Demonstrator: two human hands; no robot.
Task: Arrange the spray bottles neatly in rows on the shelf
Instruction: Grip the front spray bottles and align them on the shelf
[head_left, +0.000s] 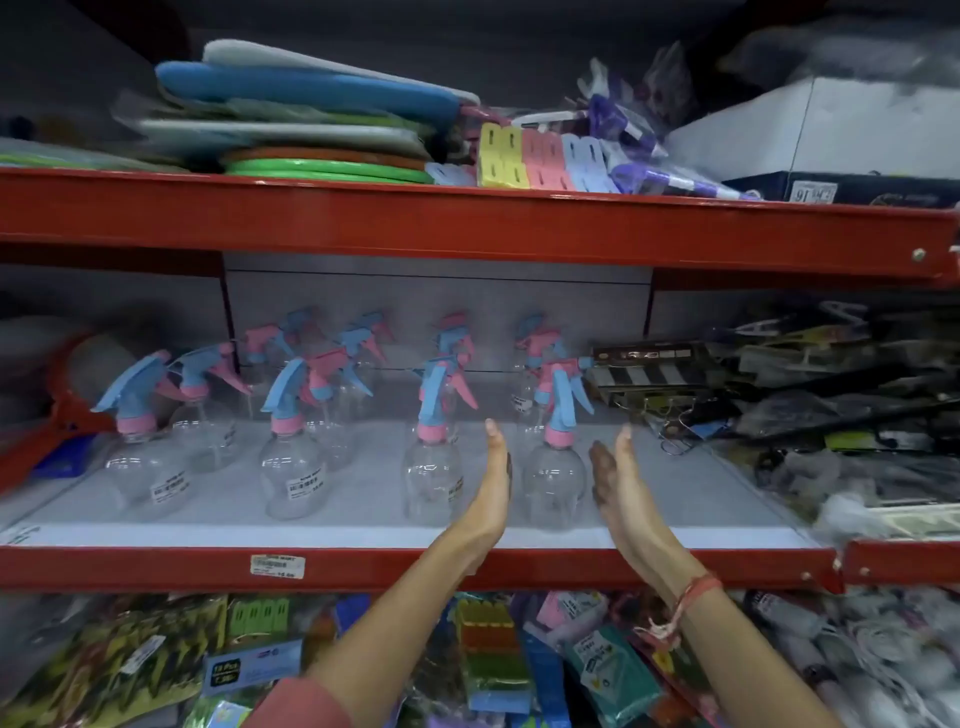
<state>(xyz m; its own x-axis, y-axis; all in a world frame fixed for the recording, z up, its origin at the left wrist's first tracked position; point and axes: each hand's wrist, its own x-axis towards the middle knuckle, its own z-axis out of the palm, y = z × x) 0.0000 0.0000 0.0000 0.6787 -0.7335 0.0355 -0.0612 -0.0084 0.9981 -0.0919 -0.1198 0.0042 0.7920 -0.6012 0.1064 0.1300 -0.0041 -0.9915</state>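
Several clear spray bottles with blue-and-pink trigger heads stand in rows on the grey middle shelf (363, 530). Front-row bottles show at the far left (140, 467), left of centre (293, 478), centre (432, 480) and right (555, 480); more stand behind them. My left hand (493, 488) is flat with fingers straight, just left of the right front bottle. My right hand (621, 483) is flat on that bottle's right side. Both palms face the bottle with small gaps; whether either touches it is unclear.
A red beam (467, 223) of the upper shelf hangs over the bottles, with stacked mats (311, 114) on it. Packaged hardware (810, 395) crowds the shelf's right side. A red tool (47, 431) lies at the left. Packets (493, 660) fill the shelf below.
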